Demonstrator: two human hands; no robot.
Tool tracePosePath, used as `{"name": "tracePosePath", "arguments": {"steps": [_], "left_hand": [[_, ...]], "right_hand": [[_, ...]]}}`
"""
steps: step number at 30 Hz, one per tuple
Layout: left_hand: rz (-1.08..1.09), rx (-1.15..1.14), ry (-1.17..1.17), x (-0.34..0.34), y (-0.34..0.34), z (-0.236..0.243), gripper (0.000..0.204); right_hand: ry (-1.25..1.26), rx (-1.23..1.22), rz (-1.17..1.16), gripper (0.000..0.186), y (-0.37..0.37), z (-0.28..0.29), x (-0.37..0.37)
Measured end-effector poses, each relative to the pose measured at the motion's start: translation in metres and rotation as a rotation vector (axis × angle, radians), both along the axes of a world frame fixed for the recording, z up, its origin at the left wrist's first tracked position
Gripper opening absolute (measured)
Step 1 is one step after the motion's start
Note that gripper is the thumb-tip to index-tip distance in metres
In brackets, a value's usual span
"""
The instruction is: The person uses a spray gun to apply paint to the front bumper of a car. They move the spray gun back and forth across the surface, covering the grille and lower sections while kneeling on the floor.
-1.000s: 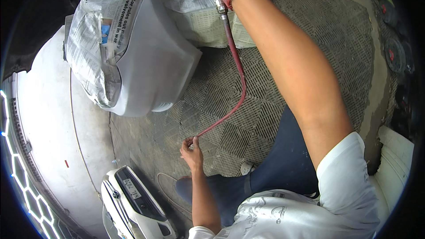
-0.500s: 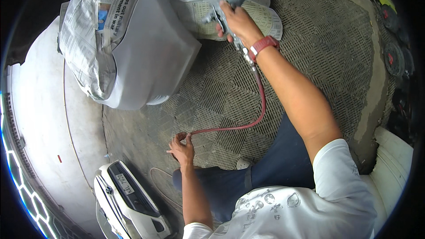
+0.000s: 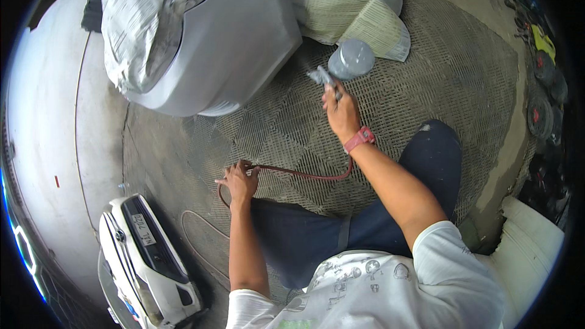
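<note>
My right hand [image 3: 342,113], with a red watch on its wrist, is wrapped round the handle of a spray gun [image 3: 322,76]. Its grey cup [image 3: 351,59] sits on top, and the nozzle points left toward a grey car body panel [image 3: 237,42]. A short gap lies between nozzle and panel. From below the gun a dark red air hose [image 3: 298,175] curves down and left to my left hand [image 3: 239,184], whose fingers are bent over it. Newspaper masking [image 3: 137,30] covers the areas beside the panel, and more paper [image 3: 365,21] hangs to its right.
Perforated matting [image 3: 451,85] covers the floor. A white vehicle [image 3: 149,250] shows at lower left, beside a loop of hose [image 3: 198,214]. Discs and tools [image 3: 539,116] line the right edge. A white ribbed piece [image 3: 530,237] stands at lower right.
My right hand has brought the spray gun down and back, away from the hanging paper, its cup tilting differently. My left hand still holds the hose. The view has shifted a little.
</note>
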State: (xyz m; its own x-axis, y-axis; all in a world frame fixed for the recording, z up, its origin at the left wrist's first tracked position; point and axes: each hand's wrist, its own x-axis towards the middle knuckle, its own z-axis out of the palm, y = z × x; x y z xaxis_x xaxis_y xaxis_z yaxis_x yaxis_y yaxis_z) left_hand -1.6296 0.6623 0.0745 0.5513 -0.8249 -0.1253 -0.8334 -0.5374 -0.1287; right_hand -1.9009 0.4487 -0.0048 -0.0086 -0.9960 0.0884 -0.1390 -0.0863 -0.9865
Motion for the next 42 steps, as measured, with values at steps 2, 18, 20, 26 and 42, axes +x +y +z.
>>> {"name": "tracePosePath", "arguments": {"steps": [2, 18, 20, 26, 42], "left_hand": [[0.045, 0.046, 0.026, 0.009, -0.002, -0.012, 0.042], [0.159, 0.065, 0.268, 0.045, -0.005, -0.067, 0.041], [0.165, 0.048, 0.324, 0.047, -0.008, -0.068, 0.042], [0.185, 0.118, 0.429, 0.048, -0.019, -0.063, 0.05], [0.209, 0.228, 0.475, 0.046, -0.031, -0.059, 0.058]], "right_hand": [[-0.084, -0.006, 0.083, 0.042, 0.029, 0.004, 0.017], [0.003, 0.01, 0.18, 0.042, 0.045, 0.055, 0.027], [0.028, 0.041, 0.093, 0.044, 0.028, 0.064, 0.005], [-0.015, 0.029, -0.153, 0.042, 0.006, 0.093, -0.018], [-0.083, -0.008, 0.46, 0.051, 0.107, 0.124, 0.053]]}}
